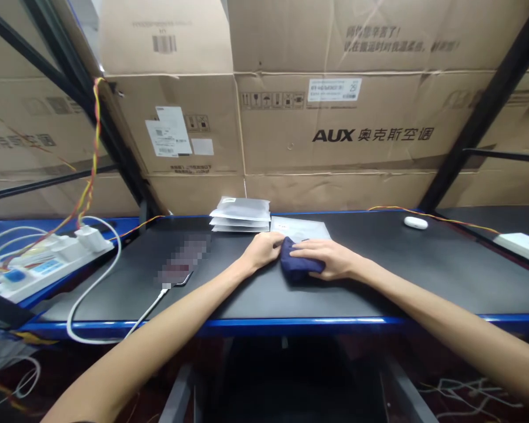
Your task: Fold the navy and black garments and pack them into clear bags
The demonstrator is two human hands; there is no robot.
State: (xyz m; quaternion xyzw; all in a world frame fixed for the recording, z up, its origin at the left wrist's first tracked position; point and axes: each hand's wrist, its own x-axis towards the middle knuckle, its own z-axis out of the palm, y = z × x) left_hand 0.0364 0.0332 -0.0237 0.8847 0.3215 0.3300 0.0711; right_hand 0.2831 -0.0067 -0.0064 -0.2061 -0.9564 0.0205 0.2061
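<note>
Navy blue fabric, folded into a soft, thick bundle [297, 267], sat on the black tabletop [388, 288] between my two hands, a little right of centre. My right hand [328, 258] was loosely closed over it, fingers bent across the top and thumb toward its near right side. My left hand [264, 249] was curled at the bundle's left end; whether those fingers pinched the cloth or merely rested against it, I could not tell.

Slack cloth seemed the first danger: had I eased the right grip with the left one not firm, the folds could have sprung loose. Just beyond the bundle lay a flat, translucent plastic sleeve [306, 226], and a forward push might have slid it askew or crumpled it. To its left stood a stack of similar translucent plastic sleeves [240, 217], whose slick, uneven layers could have slipped had my left knuckles knocked them.

Farther left, a white charging cable [154, 302] ran from the dark phone [187, 258], looped past the near edge and passed behind my left forearm in view. A backward sweep of that arm could have snagged it and dragged the phone along.
</note>
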